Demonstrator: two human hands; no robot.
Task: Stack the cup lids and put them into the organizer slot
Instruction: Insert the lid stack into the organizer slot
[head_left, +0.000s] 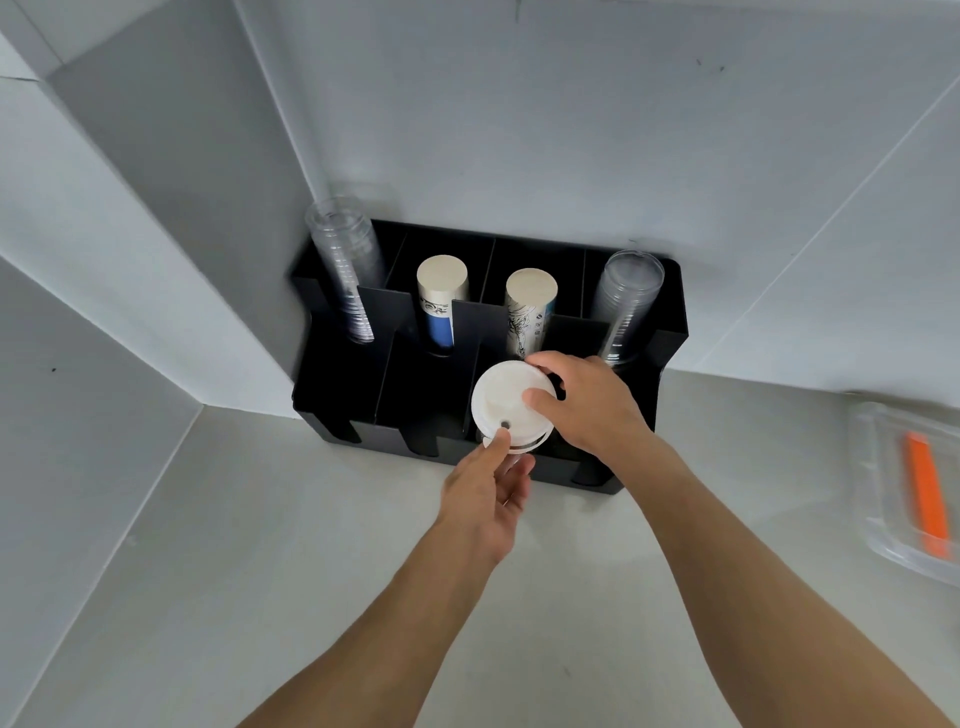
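Note:
A stack of white cup lids (501, 397) hovers over the third front slot of the black organizer (343, 410), which stands against the wall. My right hand (587, 402) grips the stack from the right, thumb on the top lid and fingers over its far rim. From below, my left hand (488, 493) holds the stack's near edge, thumb by the sip hole. How far the stack sits inside the slot is hidden.
The organizer's back row holds two clear cup stacks (343, 270) (626, 306) at the ends and two paper cup stacks (439, 301) (527, 314) between them. A clear tray (878, 488) with an orange item (924, 499) lies on the white counter at right.

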